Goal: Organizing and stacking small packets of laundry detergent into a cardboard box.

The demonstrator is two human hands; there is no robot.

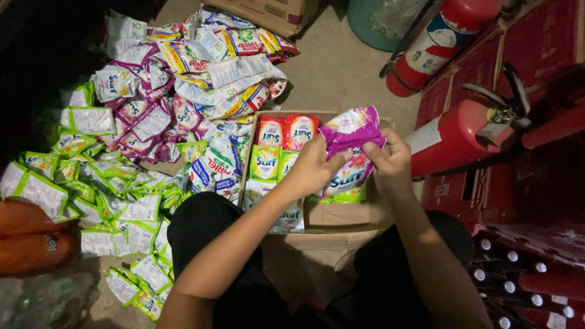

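Both my hands hold a purple-and-white detergent sachet (350, 143) above an open cardboard box (341, 214). My left hand (312, 167) pinches its left edge; my right hand (389, 159) grips its right edge. Inside the box stand rows of sachets: red ones (285, 131) at the back, green ones (265, 162) in front. The sachet in my hands hides part of the box's right side.
A big heap of loose sachets (146, 122), green, purple and white, covers the floor to the left. Two red fire extinguishers (454, 137) lie at the right beside red crates with bottles (518, 286). Another cardboard box (268, 12) and a green drum (381, 21) stand at the back.
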